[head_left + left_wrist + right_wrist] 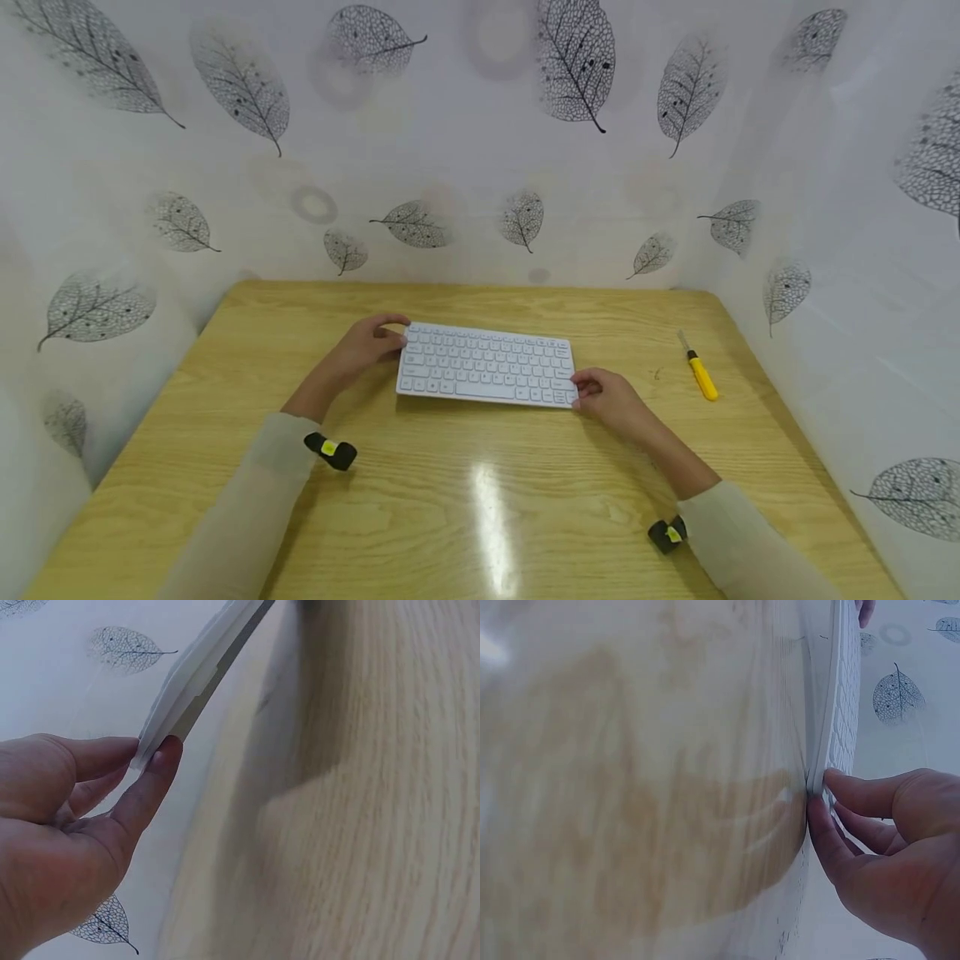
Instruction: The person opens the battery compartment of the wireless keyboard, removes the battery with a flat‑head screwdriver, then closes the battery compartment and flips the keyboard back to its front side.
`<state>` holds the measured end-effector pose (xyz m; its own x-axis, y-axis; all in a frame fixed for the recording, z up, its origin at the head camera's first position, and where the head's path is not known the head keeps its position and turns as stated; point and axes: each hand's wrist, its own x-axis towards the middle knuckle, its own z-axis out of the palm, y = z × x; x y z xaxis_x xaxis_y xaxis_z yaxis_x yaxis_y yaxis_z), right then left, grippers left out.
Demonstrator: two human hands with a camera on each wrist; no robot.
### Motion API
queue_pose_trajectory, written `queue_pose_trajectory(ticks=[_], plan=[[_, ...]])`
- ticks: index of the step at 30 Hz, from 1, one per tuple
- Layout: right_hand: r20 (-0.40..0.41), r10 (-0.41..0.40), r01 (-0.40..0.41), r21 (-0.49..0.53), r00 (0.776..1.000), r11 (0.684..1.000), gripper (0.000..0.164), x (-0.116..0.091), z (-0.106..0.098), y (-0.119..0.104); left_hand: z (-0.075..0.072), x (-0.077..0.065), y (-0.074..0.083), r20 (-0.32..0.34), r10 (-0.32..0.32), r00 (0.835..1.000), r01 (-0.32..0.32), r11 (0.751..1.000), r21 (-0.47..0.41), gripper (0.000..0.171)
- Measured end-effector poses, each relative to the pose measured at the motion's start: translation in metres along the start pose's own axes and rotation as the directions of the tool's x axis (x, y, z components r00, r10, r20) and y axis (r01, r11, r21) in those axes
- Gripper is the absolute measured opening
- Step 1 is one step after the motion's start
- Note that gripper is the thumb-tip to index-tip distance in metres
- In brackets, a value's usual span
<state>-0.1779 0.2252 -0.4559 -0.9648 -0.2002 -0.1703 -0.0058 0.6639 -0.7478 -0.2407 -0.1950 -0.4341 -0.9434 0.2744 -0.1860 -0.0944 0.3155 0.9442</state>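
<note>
Two hands share the white keyboard (487, 367), which we see above the middle of the wooden surface (405, 517) with its keys facing up. Our left hand (366, 343) pinches the left short end near the far corner; our right hand (613, 402) pinches the right short end by the near corner. From the left wrist view we can tell that the left end is clear of the wood, its shadow below; whether the right corner touches down, we cannot say. We would judge the keyboard light, thin and stiff, so a fingertip pinch at each end should support it without sagging. Its smooth casing may prove a little slippery, and the keycaps look like the delicate part, so we would take hold at the bare edges, fingers off the keys. A yellow-handled screwdriver (701, 375) lies to the right, apart from both hands.
</note>
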Motion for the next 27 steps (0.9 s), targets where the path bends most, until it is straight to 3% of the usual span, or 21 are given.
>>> queue_pose_trajectory(ticks=[9, 17, 27], plan=[[-0.011, -0.012, 0.012, -0.017, 1.000, 1.000, 0.038, 0.001, 0.000, 0.003, -0.001, 0.001, 0.013, 0.011, 0.043, 0.999, -0.043, 0.998, -0.046, 0.042], [-0.015, -0.017, 0.016, -0.020, 1.000, 1.000, 0.037, 0.003, 0.001, 0.007, -0.001, 0.000, 0.028, 0.007, 0.041, 0.999, -0.040, 0.998, -0.052, 0.050], [-0.019, 0.005, -0.006, -0.038, 1.000, 0.999, 0.036, 0.004, 0.002, 0.003, -0.002, -0.001, 0.044, 0.005, 0.044, 0.999, -0.043, 0.998, -0.052, 0.047]])
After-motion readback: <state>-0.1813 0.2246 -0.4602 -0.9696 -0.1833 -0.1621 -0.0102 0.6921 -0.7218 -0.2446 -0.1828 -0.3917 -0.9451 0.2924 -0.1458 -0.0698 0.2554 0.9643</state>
